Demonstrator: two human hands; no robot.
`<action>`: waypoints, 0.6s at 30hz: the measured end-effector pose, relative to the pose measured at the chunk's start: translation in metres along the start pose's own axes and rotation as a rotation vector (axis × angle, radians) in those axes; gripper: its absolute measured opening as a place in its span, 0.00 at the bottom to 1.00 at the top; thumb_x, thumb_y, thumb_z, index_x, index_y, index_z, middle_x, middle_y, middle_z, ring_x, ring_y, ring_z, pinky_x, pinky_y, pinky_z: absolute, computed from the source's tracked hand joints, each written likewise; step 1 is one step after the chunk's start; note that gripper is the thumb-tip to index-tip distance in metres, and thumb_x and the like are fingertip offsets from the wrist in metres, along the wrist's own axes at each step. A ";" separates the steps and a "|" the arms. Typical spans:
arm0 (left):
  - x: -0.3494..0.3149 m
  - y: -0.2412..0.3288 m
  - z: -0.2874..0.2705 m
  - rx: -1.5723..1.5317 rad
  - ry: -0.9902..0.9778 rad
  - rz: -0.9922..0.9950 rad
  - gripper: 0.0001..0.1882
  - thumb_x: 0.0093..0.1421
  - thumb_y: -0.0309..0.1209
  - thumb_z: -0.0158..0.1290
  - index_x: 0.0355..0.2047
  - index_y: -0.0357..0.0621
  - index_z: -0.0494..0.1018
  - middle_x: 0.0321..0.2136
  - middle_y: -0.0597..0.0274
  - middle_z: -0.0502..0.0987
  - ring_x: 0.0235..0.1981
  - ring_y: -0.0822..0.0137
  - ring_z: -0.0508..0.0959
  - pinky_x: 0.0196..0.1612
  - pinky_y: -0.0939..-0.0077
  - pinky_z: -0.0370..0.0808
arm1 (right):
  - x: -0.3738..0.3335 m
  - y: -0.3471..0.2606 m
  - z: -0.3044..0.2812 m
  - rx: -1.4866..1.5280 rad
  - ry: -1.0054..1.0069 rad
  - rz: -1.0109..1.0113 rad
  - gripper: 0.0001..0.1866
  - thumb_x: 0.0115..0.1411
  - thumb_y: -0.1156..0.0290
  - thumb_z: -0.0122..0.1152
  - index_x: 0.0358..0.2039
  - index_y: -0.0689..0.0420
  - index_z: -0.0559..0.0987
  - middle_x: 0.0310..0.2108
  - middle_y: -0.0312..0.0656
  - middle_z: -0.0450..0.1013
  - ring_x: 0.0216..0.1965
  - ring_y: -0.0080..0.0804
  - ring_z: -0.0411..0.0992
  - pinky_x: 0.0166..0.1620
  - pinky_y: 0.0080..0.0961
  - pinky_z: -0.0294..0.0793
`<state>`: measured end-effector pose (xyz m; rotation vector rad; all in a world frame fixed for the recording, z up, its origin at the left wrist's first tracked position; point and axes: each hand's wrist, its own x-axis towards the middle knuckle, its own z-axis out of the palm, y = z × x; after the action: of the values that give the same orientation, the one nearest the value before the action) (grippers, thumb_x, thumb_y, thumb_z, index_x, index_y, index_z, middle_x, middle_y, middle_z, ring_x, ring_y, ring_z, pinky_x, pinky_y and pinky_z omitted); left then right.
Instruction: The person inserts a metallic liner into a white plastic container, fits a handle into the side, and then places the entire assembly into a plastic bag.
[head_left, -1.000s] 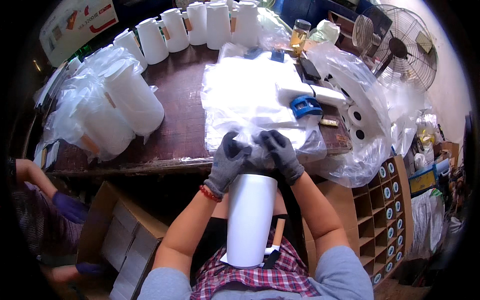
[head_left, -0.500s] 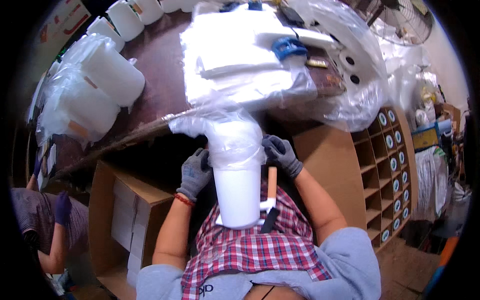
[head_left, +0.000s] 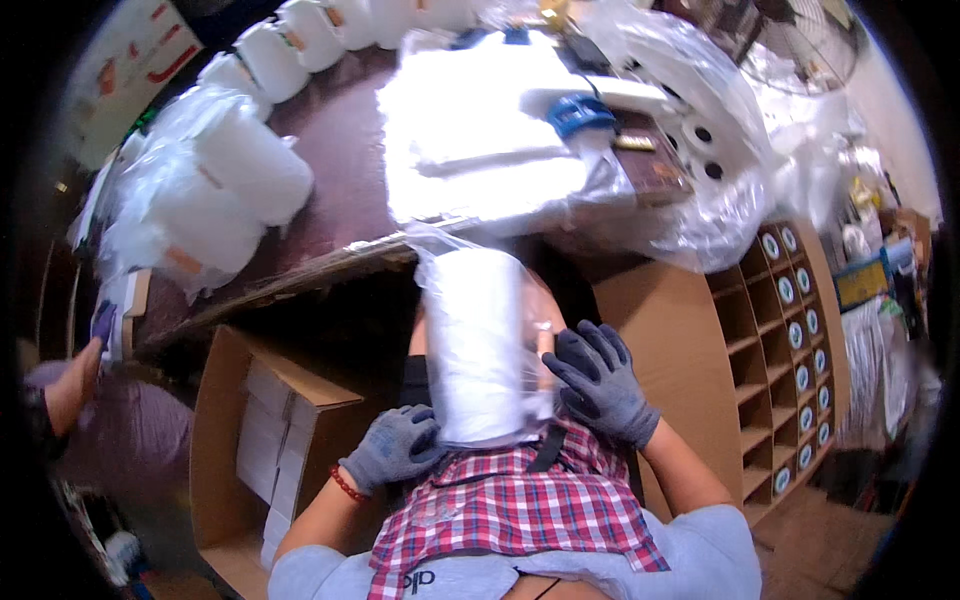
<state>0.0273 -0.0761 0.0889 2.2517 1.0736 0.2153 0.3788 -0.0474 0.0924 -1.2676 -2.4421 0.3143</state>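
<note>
A white cylindrical jug [head_left: 475,340] with a wooden-toned handle [head_left: 545,350] stands in front of my lap, its base toward me. A clear plastic bag [head_left: 432,247] now covers most of its length, its gathered end near the table edge. Beside the base, my left hand [head_left: 400,443], in a grey glove, has curled fingers at the bag's lower edge. On the handle side, my right hand [head_left: 605,385], also gloved in grey, has its fingers spread next to the bag. Whether its thumb touches the plastic is hard to see.
White plastic sheets [head_left: 480,120] and a blue tape dispenser [head_left: 580,115] lie on the dark table [head_left: 340,120]. Bagged white jugs [head_left: 220,190] stand at left. An open carton [head_left: 225,440] and a divided carton [head_left: 755,390] flank me. Another person's gloved hand [head_left: 103,322] is at far left.
The plastic bag has come down over the jug toward its base. Both hands have moved down toward me, and the right hand's fingers have spread.
</note>
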 end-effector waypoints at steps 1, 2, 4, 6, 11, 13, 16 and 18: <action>0.001 0.004 -0.002 0.007 -0.011 -0.007 0.18 0.54 0.44 0.58 0.35 0.42 0.76 0.37 0.51 0.76 0.37 0.52 0.77 0.42 0.61 0.74 | 0.008 0.003 0.004 -0.047 -0.012 -0.085 0.22 0.50 0.63 0.61 0.48 0.45 0.76 0.61 0.46 0.63 0.63 0.50 0.59 0.64 0.57 0.52; 0.002 0.005 -0.004 0.013 -0.015 -0.016 0.18 0.54 0.43 0.58 0.35 0.42 0.76 0.37 0.51 0.76 0.37 0.52 0.77 0.42 0.61 0.74 | 0.016 0.011 0.015 -0.100 -0.022 -0.175 0.20 0.50 0.63 0.60 0.47 0.44 0.76 0.60 0.45 0.64 0.63 0.49 0.60 0.64 0.57 0.52; 0.002 0.005 -0.013 0.065 0.067 0.003 0.15 0.55 0.40 0.58 0.35 0.40 0.77 0.37 0.51 0.78 0.36 0.52 0.78 0.42 0.63 0.75 | 0.031 0.030 0.038 -0.151 -0.006 -0.330 0.15 0.49 0.65 0.56 0.40 0.45 0.77 0.57 0.43 0.68 0.61 0.45 0.62 0.63 0.59 0.53; -0.001 0.013 -0.041 -0.014 0.287 -0.010 0.14 0.55 0.38 0.58 0.35 0.40 0.78 0.36 0.50 0.78 0.35 0.52 0.79 0.40 0.63 0.76 | 0.052 0.029 0.035 -0.022 0.058 -0.387 0.13 0.47 0.65 0.58 0.36 0.47 0.78 0.52 0.41 0.71 0.57 0.41 0.67 0.60 0.53 0.60; -0.010 0.022 -0.122 -0.250 0.722 0.021 0.09 0.57 0.29 0.60 0.37 0.39 0.77 0.37 0.50 0.78 0.38 0.56 0.80 0.42 0.66 0.77 | 0.138 -0.008 -0.005 0.369 0.255 -0.383 0.20 0.43 0.60 0.71 0.34 0.59 0.78 0.33 0.45 0.77 0.39 0.45 0.76 0.47 0.37 0.74; -0.006 0.029 -0.147 -0.264 0.955 0.115 0.10 0.58 0.27 0.59 0.40 0.39 0.75 0.43 0.49 0.76 0.43 0.56 0.78 0.45 0.67 0.76 | 0.160 -0.022 0.000 0.692 0.255 -0.099 0.23 0.46 0.59 0.73 0.37 0.62 0.78 0.33 0.47 0.77 0.37 0.46 0.77 0.43 0.35 0.77; -0.019 0.025 -0.163 -0.180 1.074 0.114 0.13 0.56 0.25 0.59 0.43 0.39 0.74 0.47 0.49 0.75 0.46 0.55 0.77 0.47 0.64 0.75 | 0.210 -0.034 -0.004 0.834 0.417 -0.188 0.22 0.48 0.66 0.74 0.40 0.64 0.77 0.32 0.49 0.77 0.32 0.40 0.77 0.37 0.32 0.76; -0.024 0.014 -0.168 0.014 1.067 0.117 0.14 0.54 0.26 0.59 0.42 0.39 0.75 0.43 0.48 0.77 0.44 0.53 0.78 0.47 0.63 0.75 | 0.247 -0.044 -0.009 0.739 0.385 -0.149 0.21 0.49 0.68 0.72 0.41 0.65 0.77 0.31 0.49 0.77 0.30 0.37 0.77 0.34 0.33 0.75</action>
<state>-0.0455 -0.0217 0.2323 2.1819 1.4052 1.5780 0.2200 0.1304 0.1710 -0.7302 -1.8094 0.7614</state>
